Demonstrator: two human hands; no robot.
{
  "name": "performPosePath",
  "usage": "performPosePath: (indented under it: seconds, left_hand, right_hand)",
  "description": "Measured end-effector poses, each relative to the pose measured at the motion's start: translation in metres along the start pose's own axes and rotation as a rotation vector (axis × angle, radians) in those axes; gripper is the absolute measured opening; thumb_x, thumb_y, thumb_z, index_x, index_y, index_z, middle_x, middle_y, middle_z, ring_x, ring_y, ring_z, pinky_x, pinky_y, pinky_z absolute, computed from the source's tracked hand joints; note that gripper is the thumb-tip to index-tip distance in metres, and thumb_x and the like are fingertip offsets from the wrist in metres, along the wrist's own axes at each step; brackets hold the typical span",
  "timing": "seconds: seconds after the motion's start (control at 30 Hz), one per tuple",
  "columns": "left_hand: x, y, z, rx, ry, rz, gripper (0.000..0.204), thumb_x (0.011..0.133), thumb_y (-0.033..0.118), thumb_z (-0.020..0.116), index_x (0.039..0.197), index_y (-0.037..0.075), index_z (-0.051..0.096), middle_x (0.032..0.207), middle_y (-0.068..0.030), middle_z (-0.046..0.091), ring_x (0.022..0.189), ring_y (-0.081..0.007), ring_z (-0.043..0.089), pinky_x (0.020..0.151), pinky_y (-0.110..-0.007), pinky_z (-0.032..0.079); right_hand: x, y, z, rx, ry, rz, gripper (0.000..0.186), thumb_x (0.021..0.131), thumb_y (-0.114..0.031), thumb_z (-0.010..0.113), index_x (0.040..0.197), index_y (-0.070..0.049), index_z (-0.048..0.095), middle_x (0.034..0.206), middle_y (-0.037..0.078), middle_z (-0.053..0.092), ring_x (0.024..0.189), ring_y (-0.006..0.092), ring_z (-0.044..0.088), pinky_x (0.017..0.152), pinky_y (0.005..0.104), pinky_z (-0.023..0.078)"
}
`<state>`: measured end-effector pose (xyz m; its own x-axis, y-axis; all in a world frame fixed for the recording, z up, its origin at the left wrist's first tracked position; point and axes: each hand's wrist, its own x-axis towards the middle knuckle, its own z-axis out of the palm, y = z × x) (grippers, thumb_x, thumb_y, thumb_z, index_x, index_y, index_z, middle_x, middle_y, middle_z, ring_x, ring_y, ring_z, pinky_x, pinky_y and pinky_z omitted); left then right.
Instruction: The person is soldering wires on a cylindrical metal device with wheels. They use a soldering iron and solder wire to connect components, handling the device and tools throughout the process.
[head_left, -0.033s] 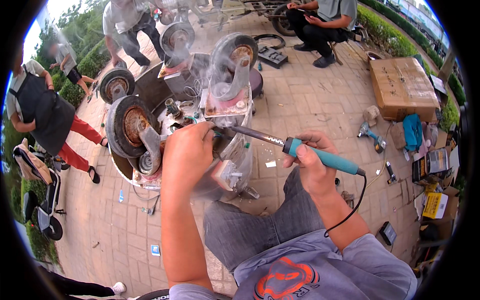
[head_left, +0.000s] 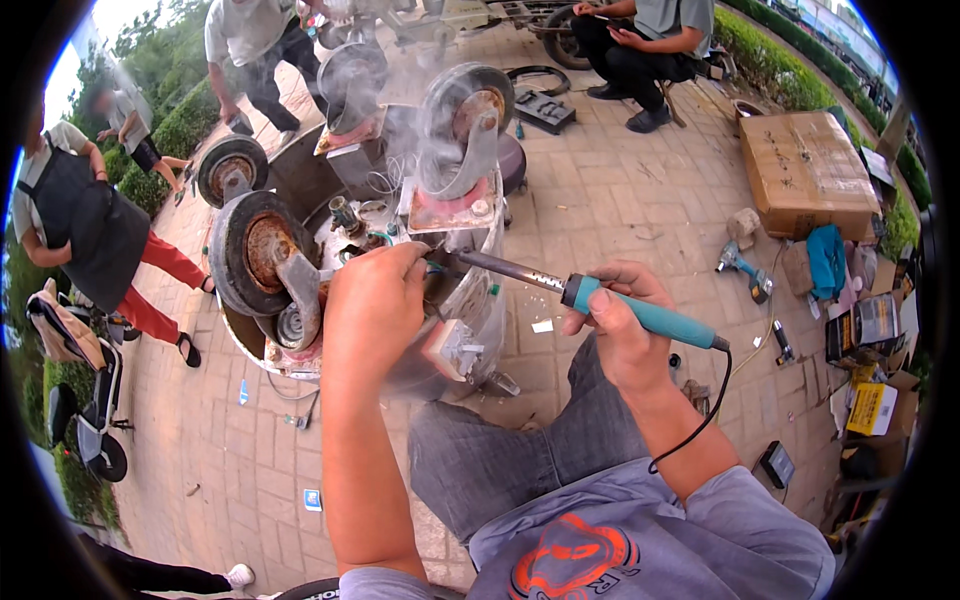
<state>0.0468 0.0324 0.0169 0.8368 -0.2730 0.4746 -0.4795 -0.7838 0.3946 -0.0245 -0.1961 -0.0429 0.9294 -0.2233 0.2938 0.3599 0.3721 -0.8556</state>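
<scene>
My right hand (head_left: 635, 350) is closed round the teal handle of a soldering iron (head_left: 665, 322), whose dark metal shaft points left. Its tip meets the spot by my left fingertips, and smoke rises there. My left hand (head_left: 372, 295) reaches into the drum's near side with its fingers pinched; what they hold is hidden behind them. Both hands work at an upturned round metal drum (head_left: 290, 180) with rusty caster wheels (head_left: 262, 255) on top. Wires and a brass-coloured fitting (head_left: 345, 215) show inside it. A black cord hangs from the iron's handle past my right wrist.
On the paving at the right lie a cordless drill (head_left: 745, 272), a large cardboard box (head_left: 808, 175) and several smaller boxes. A black tool case (head_left: 543, 112) lies beyond the drum. Several people stand or sit around, one in a dark apron (head_left: 85, 225) at left, near a scooter (head_left: 92, 415).
The iron and my right hand have shifted very slightly left. Smoke has drifted and thickened around the far caster wheels. My left hand has hardly moved.
</scene>
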Motion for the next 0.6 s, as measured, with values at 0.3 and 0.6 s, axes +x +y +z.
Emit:
performPosePath:
  seconds: [0.3,0.6]
  left_hand:
    - [0.0028,0.0056,-0.0023,-0.046,-0.069,-0.153,0.014,0.085,0.003,0.065,0.094,-0.004,0.058,0.076,-0.0224,0.067,0.067,-0.0324,0.067,0.063,-0.036,0.049]
    - [0.0025,0.0064,-0.0023,-0.046,-0.057,-0.144,0.015,0.084,0.004,0.065,0.095,-0.005,0.059,0.08,-0.0227,0.069,0.069,-0.0338,0.068,0.065,-0.037,0.05]
  right_hand:
    - [-0.0005,0.0036,0.002,0.027,0.018,0.011,0.032,0.087,-0.014,0.068,0.107,0.007,0.056,0.086,0.014,0.067,0.069,0.0186,0.066,0.064,0.0312,0.055]
    - [-0.0046,0.0088,-0.0037,-0.077,-0.096,-0.234,0.029,0.082,-0.001,0.069,0.108,0.004,0.058,0.086,0.011,0.067,0.075,0.0149,0.065,0.068,0.0279,0.054]
